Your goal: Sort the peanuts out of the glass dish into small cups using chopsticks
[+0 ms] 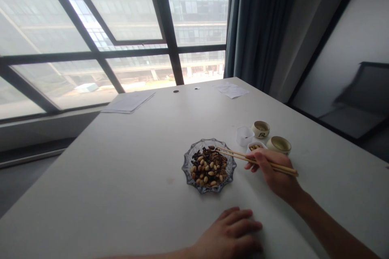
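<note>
My right hand (pixel 270 170) is closed round a pair of wooden chopsticks (pixel 240 155), whose tips are over the far side of a scalloped glass bowl (pixel 186 176). Pale pistachios (pixel 206 179) lie in the bowl among thin brown pieces (pixel 222 161) and dark bits. I cannot tell whether the tips pinch anything. Behind my right hand, and partly hidden by it, a small white cup (pixel 249 145) holds tan pieces. My left hand (pixel 231 232) rests on the white table (pixel 136 194) in front of the bowl, fingers stretched out, holding nothing.
A translucent cup (pixel 244 136) with a small dark speck in it stands beyond the bowl. Two ceramic cups (pixel 260 130) (pixel 280 145) are at its right. Papers (pixel 129 102) (pixel 231 90) lie towards the far edge, near the window and the dark curtain (pixel 258 20).
</note>
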`<state>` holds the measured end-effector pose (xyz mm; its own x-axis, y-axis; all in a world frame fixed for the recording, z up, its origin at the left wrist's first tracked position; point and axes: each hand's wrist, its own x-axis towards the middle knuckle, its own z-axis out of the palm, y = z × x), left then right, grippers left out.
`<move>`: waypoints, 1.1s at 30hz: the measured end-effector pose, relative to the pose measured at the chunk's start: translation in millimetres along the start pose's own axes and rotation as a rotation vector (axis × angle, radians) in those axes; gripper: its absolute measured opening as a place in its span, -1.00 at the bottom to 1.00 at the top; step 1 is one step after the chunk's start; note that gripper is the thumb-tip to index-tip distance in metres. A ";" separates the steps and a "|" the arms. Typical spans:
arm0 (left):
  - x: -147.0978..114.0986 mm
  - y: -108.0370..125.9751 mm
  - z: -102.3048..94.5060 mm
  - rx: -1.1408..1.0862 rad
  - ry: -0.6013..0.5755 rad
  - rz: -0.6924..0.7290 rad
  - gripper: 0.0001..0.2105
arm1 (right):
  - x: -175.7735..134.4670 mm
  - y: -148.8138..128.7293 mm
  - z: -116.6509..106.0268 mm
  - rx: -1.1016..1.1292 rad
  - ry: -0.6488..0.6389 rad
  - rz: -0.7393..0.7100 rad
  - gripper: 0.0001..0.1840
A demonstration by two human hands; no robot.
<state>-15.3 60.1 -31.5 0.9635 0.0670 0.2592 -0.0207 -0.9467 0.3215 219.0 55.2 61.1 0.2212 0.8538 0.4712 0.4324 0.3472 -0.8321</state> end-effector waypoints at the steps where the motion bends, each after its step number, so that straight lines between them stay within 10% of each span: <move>1: 0.0 -0.2 1.0 0.002 0.008 -0.001 -0.80 | -0.2 1.4 0.8 -0.002 -0.012 -0.008 -0.55; 33: -6.2 -10.8 16.3 0.155 0.102 0.081 -0.75 | -6.6 2.6 4.8 -0.127 -0.040 -0.146 -0.60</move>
<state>-16.7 64.7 -51.4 0.9282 0.0122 0.3718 -0.0485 -0.9870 0.1534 214.5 52.4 54.4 0.1139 0.8135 0.5703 0.5647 0.4193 -0.7109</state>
